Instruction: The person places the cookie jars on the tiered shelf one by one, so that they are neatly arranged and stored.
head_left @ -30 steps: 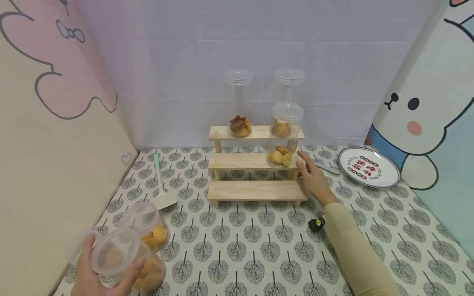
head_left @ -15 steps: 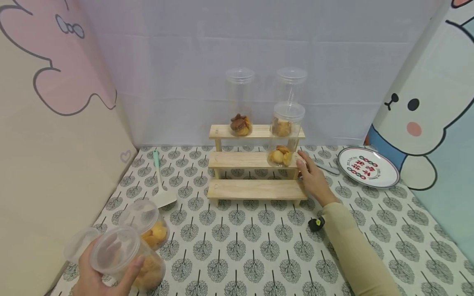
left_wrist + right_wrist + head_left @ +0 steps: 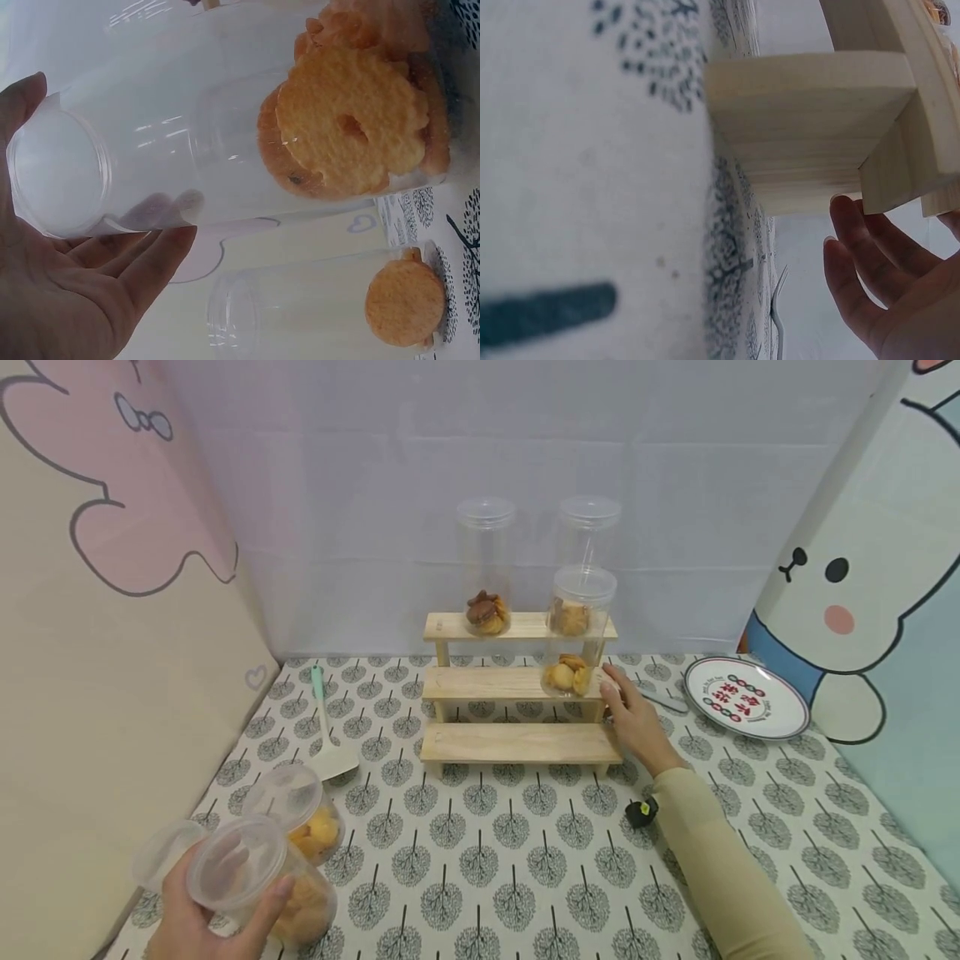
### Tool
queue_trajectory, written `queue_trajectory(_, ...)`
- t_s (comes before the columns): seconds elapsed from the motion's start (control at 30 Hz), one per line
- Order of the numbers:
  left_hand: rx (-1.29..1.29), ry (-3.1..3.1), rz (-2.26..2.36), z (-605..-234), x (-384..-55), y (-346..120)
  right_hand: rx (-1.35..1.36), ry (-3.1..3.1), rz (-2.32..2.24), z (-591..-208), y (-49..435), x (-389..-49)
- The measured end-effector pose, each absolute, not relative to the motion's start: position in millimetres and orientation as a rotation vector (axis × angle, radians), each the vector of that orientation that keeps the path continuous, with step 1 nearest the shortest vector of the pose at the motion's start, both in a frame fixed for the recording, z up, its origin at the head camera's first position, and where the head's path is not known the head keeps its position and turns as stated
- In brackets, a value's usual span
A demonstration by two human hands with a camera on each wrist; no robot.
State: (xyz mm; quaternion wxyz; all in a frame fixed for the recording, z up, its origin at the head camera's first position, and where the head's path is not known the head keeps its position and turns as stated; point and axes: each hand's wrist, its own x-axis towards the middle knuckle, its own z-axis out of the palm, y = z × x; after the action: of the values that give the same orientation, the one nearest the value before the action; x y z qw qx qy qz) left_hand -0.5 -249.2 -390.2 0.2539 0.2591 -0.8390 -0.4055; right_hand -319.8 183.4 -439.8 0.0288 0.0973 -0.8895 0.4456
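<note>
My left hand (image 3: 217,914) grips the upper part of a tall clear plastic jar (image 3: 303,902) at the lower left. In the left wrist view, large round cookies (image 3: 352,120) lie at the jar's bottom, close to the patterned cloth, and my fingers (image 3: 161,262) curl round its lidded end. Just behind stands another jar (image 3: 318,835) of cookies; a third jar's lid (image 3: 167,853) shows left of the hand. My right hand (image 3: 637,727) holds the right end of the three-tier wooden shelf (image 3: 487,683), fingertips (image 3: 846,214) at its support post in the right wrist view.
Two cookie jars, the left one (image 3: 483,568) and the right one (image 3: 588,539), stand on the top tier; another jar (image 3: 577,631) is on the middle tier. A spatula (image 3: 326,743) lies left, a plate (image 3: 780,710) right, with a fork (image 3: 776,319) near the shelf.
</note>
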Motion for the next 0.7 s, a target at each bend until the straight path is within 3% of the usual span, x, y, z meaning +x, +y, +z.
queue_trajectory(0.33,0.505,-2.461,-1.063,-376.1,-10.5,-243.0,0.307,-2.749,1.36,-437.4,184.2,-318.0)
queue_trajectory(0.7,0.198,-2.564,-0.897,-344.7,-45.3,-225.7,0.314,-2.744,1.378,-434.7,183.9,-317.9)
